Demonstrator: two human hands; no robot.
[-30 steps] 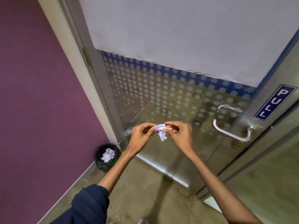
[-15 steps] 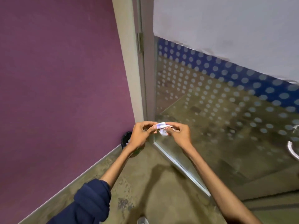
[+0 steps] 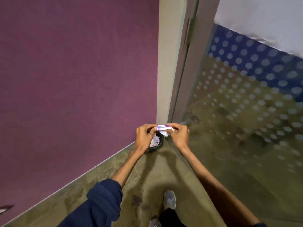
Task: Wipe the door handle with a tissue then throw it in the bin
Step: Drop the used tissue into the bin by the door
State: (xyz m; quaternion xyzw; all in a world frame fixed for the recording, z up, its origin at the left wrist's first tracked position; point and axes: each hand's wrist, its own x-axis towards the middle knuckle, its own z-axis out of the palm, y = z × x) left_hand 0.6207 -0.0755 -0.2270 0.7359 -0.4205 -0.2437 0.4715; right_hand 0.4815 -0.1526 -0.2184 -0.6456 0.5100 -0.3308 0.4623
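Both hands pinch the tissue above the corner bin.

The left hand (image 3: 144, 136) and right hand (image 3: 179, 134) each close fingertips on the tissue (image 3: 162, 128), over what seems the bin (image 3: 155, 145), partly hidden. Soft, feather-light, tear-prone: best balled up and held by its bulk.

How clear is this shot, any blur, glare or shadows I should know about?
Head view: the glass door at the right edge is motion-smeared, its dots streaked; the hands and tissue are fairly sharp; a soft shadow falls on the floor near the shoe; wide-angle bending tilts the door frame.
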